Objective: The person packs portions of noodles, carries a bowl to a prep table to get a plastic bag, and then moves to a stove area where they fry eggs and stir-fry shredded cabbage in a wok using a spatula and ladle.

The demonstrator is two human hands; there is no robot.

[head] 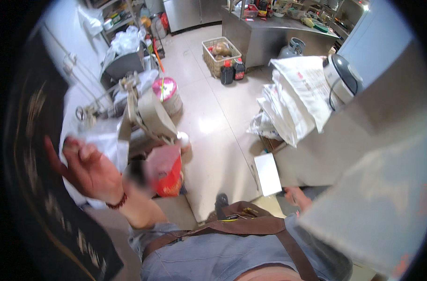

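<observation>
My left hand (90,168) is raised at the left, fingers spread and slightly bent, with a dark red beaded bracelet (118,203) at its wrist. It is close beside a dark hanging curtain (34,140) with pale markings; whether they touch is unclear. Low at the right, my right hand (297,197) shows only in part. A pale translucent sheet (368,210) covers the arm behind it. A flat white rectangular object (268,174) lies at its fingertips, but the grip on it is not visible. I wear a brown apron (241,224) over a grey-blue top.
Left stand a beige machine (153,112), a pink-lidded bucket (164,90) and a red bag (168,179). White sacks (297,95) and a rice cooker (342,77) are on the right. Ahead are a basket (213,63), dark bottles (227,73), a gas cylinder (292,49) and a steel counter (234,35).
</observation>
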